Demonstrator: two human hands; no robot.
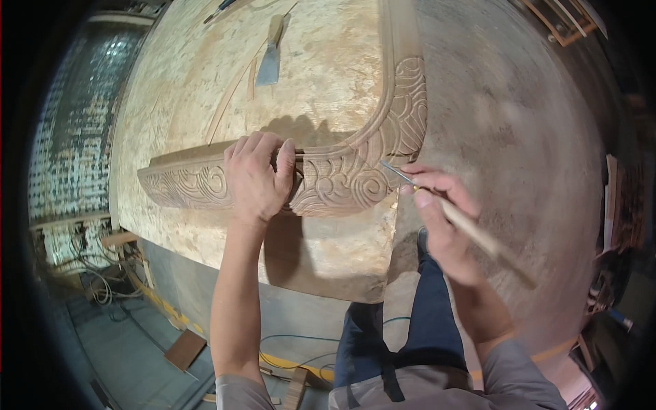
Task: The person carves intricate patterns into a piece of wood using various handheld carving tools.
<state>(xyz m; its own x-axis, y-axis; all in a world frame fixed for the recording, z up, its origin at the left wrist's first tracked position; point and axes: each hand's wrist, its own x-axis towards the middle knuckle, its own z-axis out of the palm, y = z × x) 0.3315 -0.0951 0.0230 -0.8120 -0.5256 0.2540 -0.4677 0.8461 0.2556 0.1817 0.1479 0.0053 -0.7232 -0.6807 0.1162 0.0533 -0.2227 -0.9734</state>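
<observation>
A carved brown wooden piece (342, 179), covered in swirl patterns, lies on the worktable and bends away at its right end. My left hand (258, 174) grips its left-hand part, fingers over the far edge and thumb on the right by a dark gap. In my right hand (441, 205) is a carving chisel (482, 236) with a pale wooden handle and thin metal shaft. Its tip rests at or just above the carving near the bend; exact contact cannot be made out. The handle slants down to the right, slightly blurred.
Beyond the carving, a scraper (270, 65) with a wooden handle and thin wood strips (229, 102) lie on the pale worktable (184, 89). Cables (102, 280) hang at the lower left. A brown board (185, 350) lies on the floor. A wooden frame (564, 20) stands far right.
</observation>
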